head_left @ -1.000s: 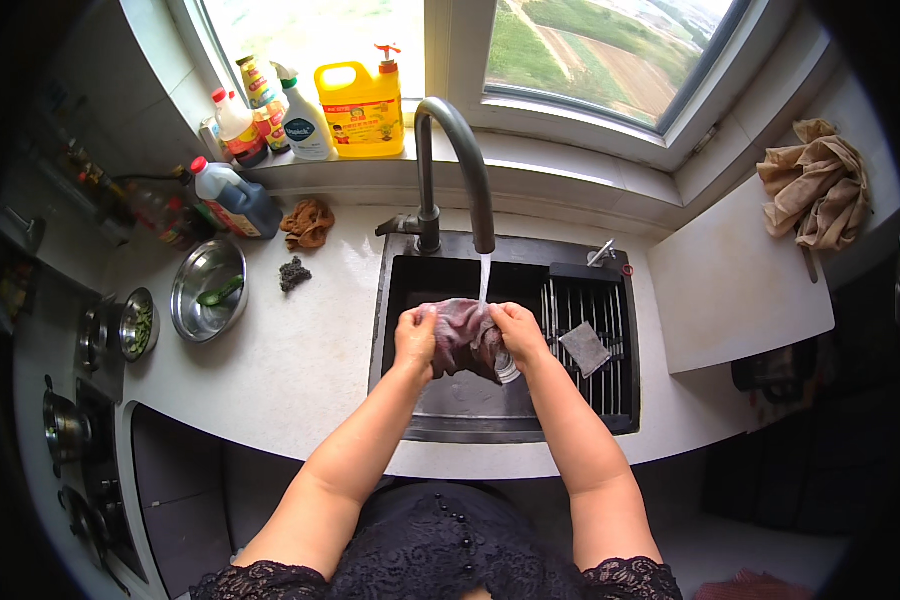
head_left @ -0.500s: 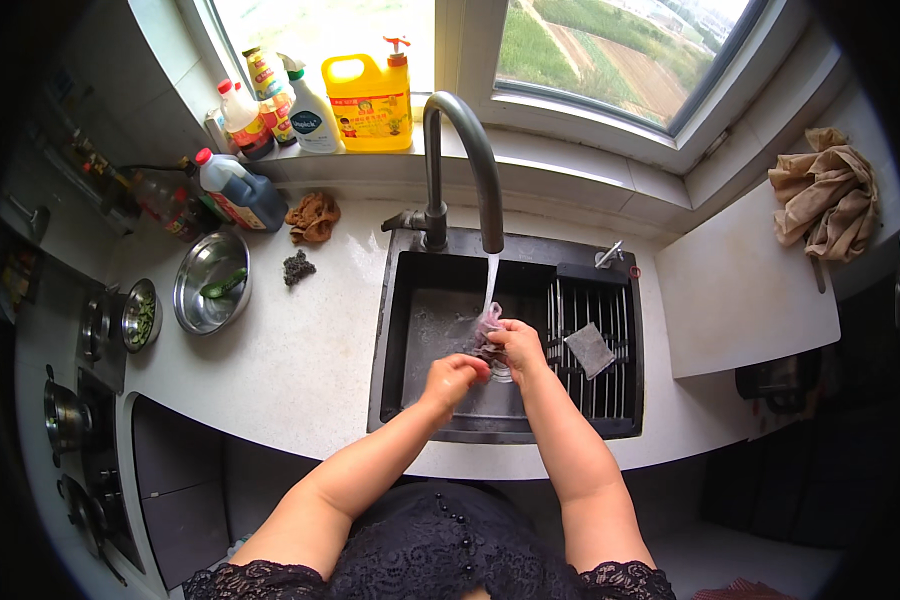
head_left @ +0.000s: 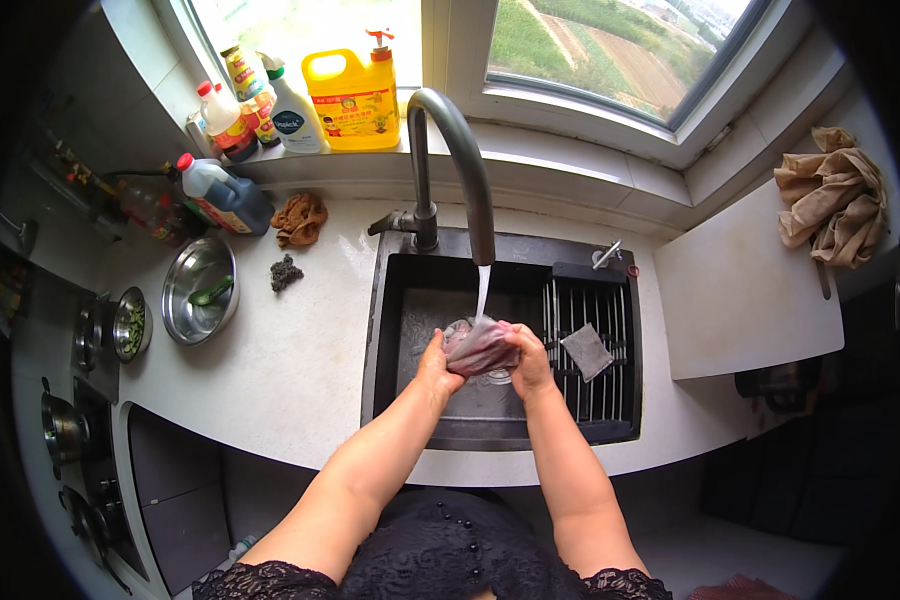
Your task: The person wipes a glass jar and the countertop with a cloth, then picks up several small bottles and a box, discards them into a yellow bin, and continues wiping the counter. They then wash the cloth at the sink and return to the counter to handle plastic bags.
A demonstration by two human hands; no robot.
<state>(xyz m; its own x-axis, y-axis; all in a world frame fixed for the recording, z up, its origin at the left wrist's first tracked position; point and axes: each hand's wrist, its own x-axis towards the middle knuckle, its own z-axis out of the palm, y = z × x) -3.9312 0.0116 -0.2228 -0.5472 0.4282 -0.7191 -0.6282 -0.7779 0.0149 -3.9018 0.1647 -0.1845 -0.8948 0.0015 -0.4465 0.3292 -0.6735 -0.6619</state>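
Observation:
A wet pinkish-grey cloth (head_left: 482, 348) is stretched between my two hands over the dark sink (head_left: 410, 300). Its left end is gripped by my left hand (head_left: 437, 370), fingers closed on the fabric. My right hand (head_left: 529, 362) holds the opposite end, thumb and fingers bunched around it. From the curved grey faucet (head_left: 457, 125), a stream of water (head_left: 483, 290) falls onto the top of the cloth. The fabric hides part of the drain below it.
A grey scouring pad (head_left: 587, 352) lies on the rack (head_left: 610, 400) at the sink's right. Left on the counter stand a steel bowl (head_left: 180, 310) with a green cucumber, a dark scrubber (head_left: 286, 273) and a brown rag (head_left: 299, 220). A white cutting board (head_left: 740, 300) leans at right.
The cloth was bunched small and twisted between my hands; now it is spread wider. My hands have moved apart, the left one slightly left, the right one slightly right.

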